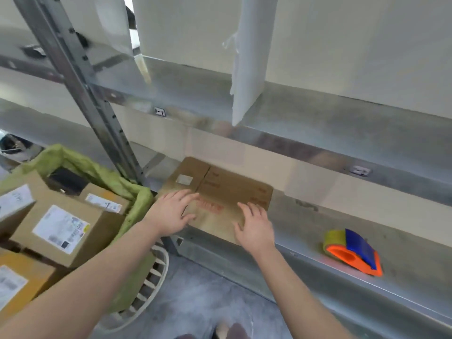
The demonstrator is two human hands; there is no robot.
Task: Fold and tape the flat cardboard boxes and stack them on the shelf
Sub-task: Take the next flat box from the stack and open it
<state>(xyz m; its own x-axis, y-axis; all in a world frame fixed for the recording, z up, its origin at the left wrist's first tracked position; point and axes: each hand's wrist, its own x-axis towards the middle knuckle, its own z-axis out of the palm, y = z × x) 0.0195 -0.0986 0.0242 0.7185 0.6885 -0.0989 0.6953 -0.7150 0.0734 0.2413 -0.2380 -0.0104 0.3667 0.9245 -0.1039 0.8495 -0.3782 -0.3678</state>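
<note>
Cardboard box, one, two hands atop

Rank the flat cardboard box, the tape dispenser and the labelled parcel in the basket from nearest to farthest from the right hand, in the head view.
1. Flat cardboard box: under the right hand, touching it.
2. Tape dispenser: to the right, on the same shelf.
3. Labelled parcel: far left, in the basket.

Galvanised metal shelf, slotted steel upright, cream wall behind, mottled grey floor (slightly blurred)
</note>
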